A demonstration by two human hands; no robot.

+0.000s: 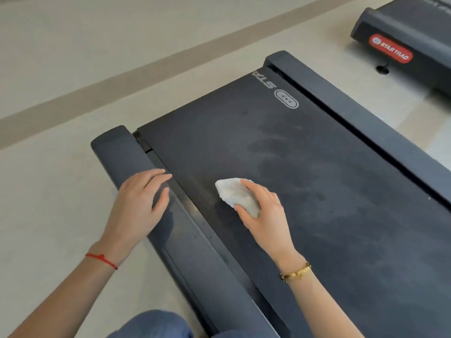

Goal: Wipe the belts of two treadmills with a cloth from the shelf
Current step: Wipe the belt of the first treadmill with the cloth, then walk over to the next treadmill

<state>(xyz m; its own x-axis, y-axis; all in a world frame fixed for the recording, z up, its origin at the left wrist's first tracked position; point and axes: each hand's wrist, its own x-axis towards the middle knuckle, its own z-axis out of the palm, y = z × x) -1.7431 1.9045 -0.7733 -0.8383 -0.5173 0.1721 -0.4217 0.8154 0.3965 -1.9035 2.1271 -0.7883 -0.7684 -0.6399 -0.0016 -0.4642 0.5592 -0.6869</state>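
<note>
At the far left lies the pale beige floor (61, 57), crossed by a darker tan stripe (122, 79) running diagonally. Next comes the left hand (139, 201), a thin red string bracelet (101, 258) on its wrist; it rests palm-down on the dark grey left side rail (114, 152) of the near treadmill, fingers straight and slightly spread, fingertips reaching towards the rail's inner edge. Below, a blue denim knee (156, 325) shows at the bottom edge.

Right of the rail spreads the wide black treadmill belt (317, 179), smudged with pale dusty patches and bearing a white oval logo (286, 99) near its far end. On the belt's near-left part sits the crumpled white cloth (234, 193) — the right hand (263, 215) holds it down against the belt, fingers curled over its top and thumb tucked against its near side. A gold chain bracelet (295, 273) circles that wrist.

Further right runs the matching dark grey right side rail (353, 113), and at the upper right corner — well apart — stands the end of a second black treadmill (415, 23) with a red oval badge (391, 48).
</note>
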